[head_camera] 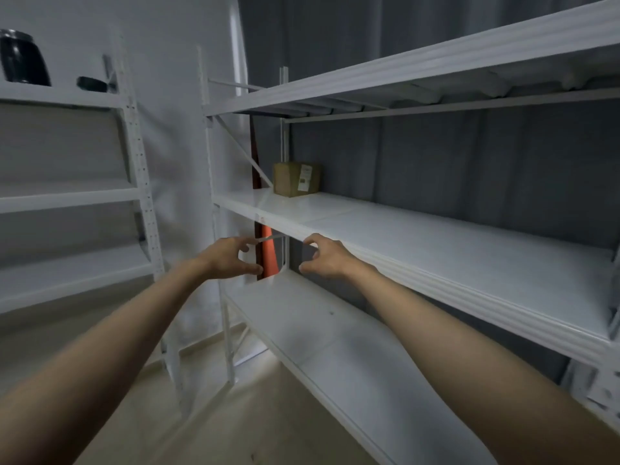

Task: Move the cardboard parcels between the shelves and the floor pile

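Head view: both hands (231, 258) (323, 255) reach, each grip loosely spread, seemingly empty, toward parcel (297, 178).

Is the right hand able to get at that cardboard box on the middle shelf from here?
Probably yes. The box sits alone at the shelf's far left end, with bare board in front. The right hand is empty, just below the shelf edge.

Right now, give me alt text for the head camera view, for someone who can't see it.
Two bare arms reach toward a white shelf rack, left hand and right hand empty with curled fingers. One cardboard parcel sits at the middle shelf's far left end.
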